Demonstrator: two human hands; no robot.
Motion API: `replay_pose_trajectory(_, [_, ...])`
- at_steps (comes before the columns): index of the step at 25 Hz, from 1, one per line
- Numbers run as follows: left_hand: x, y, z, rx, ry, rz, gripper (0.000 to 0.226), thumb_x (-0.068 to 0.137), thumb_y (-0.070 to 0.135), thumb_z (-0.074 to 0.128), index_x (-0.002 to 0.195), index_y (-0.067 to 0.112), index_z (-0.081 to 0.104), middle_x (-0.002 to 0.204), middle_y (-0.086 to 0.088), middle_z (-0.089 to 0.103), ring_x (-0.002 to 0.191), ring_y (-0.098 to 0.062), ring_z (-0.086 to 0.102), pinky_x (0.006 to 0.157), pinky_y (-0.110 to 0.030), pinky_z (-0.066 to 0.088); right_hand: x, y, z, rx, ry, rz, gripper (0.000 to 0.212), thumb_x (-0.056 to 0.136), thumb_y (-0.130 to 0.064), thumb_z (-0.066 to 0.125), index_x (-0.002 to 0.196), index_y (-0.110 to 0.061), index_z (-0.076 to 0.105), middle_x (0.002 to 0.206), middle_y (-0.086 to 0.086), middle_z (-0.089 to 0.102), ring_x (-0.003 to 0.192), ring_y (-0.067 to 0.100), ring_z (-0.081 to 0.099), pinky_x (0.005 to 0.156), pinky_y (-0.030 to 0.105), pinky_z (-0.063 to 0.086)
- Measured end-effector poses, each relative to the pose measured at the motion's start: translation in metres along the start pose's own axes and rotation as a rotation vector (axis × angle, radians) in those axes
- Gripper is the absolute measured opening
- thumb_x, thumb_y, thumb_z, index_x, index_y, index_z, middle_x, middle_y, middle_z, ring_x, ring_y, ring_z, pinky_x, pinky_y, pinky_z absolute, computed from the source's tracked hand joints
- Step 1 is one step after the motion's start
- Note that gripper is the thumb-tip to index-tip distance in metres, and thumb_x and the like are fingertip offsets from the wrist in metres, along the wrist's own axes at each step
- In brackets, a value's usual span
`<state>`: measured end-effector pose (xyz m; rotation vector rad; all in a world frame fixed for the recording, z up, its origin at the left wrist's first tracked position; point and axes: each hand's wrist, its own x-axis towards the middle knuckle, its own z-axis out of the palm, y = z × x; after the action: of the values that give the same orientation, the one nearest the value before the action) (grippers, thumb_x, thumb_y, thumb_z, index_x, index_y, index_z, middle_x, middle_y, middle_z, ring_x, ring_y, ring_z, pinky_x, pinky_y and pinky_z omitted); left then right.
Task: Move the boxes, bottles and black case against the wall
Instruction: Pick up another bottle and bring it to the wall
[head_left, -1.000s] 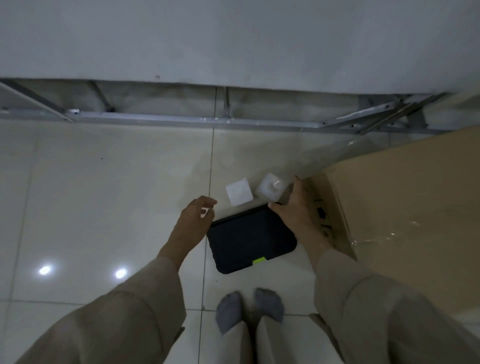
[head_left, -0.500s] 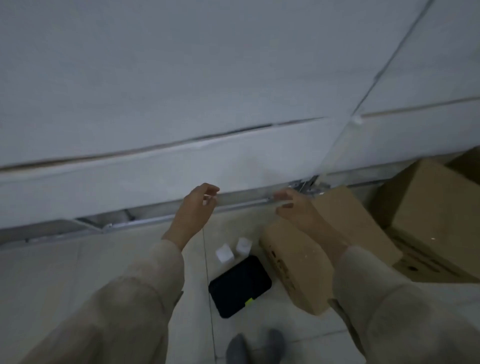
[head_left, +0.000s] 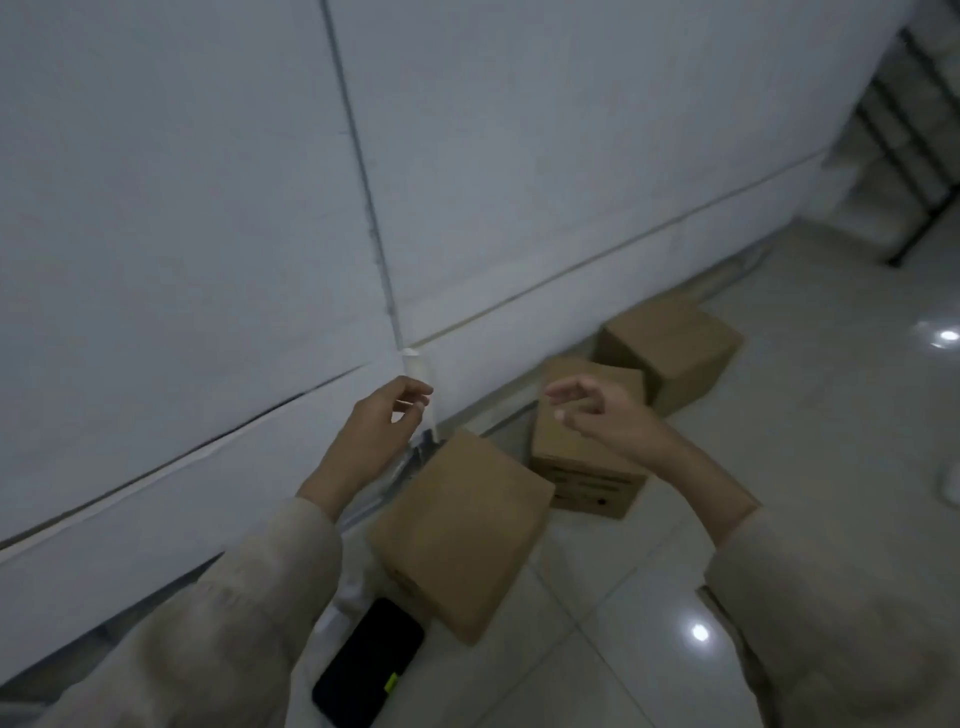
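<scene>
- Cardboard boxes, three: nearest box (head_left: 460, 535), middle box (head_left: 582, 462), far box (head_left: 670, 348), in a row along the foot of the white wall (head_left: 208, 208).
- Black case (head_left: 371, 662) flat on the tiled floor (head_left: 779, 467), just beside the nearest box (green tab on its edge).
- Bottles: cannot make them out.
- Left hand (head_left: 382, 426) and right hand (head_left: 605, 415) raised, fingers loosely curled, grasping nothing.
</scene>
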<state>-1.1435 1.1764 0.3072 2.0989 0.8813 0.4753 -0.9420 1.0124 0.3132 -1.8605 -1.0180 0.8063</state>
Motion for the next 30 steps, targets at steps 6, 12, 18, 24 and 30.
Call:
replay_pose_trajectory(6, [-0.049, 0.147, 0.175, -0.078, -0.227, 0.182, 0.018, 0.092, 0.007, 0.047, 0.104, 0.011, 0.060, 0.103, -0.008, 0.064, 0.094, -0.018, 0.056, 0.076, -0.018, 0.043, -0.202, 0.096, -0.185, -0.067, 0.250, 0.147, 0.017, 0.086, -0.012, 0.059, 0.100, -0.022, 0.060, 0.107, 0.003, 0.062, 0.084, 0.011, 0.059, 0.069, 0.012, 0.045])
replay_pose_trajectory(12, [-0.074, 0.271, 0.330, -0.016, -0.485, 0.369, 0.020, 0.091, 0.004, 0.049, 0.106, 0.002, 0.061, 0.097, -0.005, 0.058, 0.089, -0.019, 0.054, 0.069, 0.002, 0.037, -0.351, 0.166, -0.300, -0.072, 0.525, 0.323, 0.021, 0.088, -0.011, 0.057, 0.109, -0.013, 0.061, 0.110, 0.006, 0.062, 0.081, 0.009, 0.057, 0.062, 0.005, 0.044])
replay_pose_trajectory(18, [-0.050, 0.352, 0.466, 0.044, -0.626, 0.513, 0.018, 0.091, 0.019, 0.051, 0.104, 0.017, 0.062, 0.104, 0.003, 0.061, 0.095, -0.014, 0.056, 0.085, -0.027, 0.042, -0.415, 0.251, -0.375, -0.001, 0.668, 0.457, 0.020, 0.089, -0.017, 0.056, 0.108, -0.020, 0.061, 0.113, 0.002, 0.063, 0.087, 0.014, 0.060, 0.067, 0.016, 0.042])
replay_pose_trajectory(24, [0.003, 0.434, 0.598, 0.053, -0.732, 0.489, 0.017, 0.091, 0.022, 0.050, 0.102, 0.021, 0.062, 0.108, 0.003, 0.062, 0.101, -0.017, 0.057, 0.090, -0.032, 0.045, -0.399, 0.322, -0.498, 0.064, 0.719, 0.509, 0.017, 0.089, -0.015, 0.054, 0.104, -0.021, 0.061, 0.110, 0.000, 0.062, 0.084, 0.003, 0.058, 0.067, 0.013, 0.040])
replay_pose_trajectory(30, [0.076, 0.518, 0.702, 0.077, -0.734, 0.457, 0.020, 0.092, 0.022, 0.048, 0.107, 0.020, 0.061, 0.111, 0.003, 0.060, 0.105, -0.017, 0.056, 0.091, -0.033, 0.044, -0.364, 0.380, -0.628, 0.135, 0.776, 0.511, 0.015, 0.089, -0.018, 0.055, 0.101, -0.027, 0.060, 0.110, -0.002, 0.064, 0.087, 0.009, 0.061, 0.069, 0.018, 0.042])
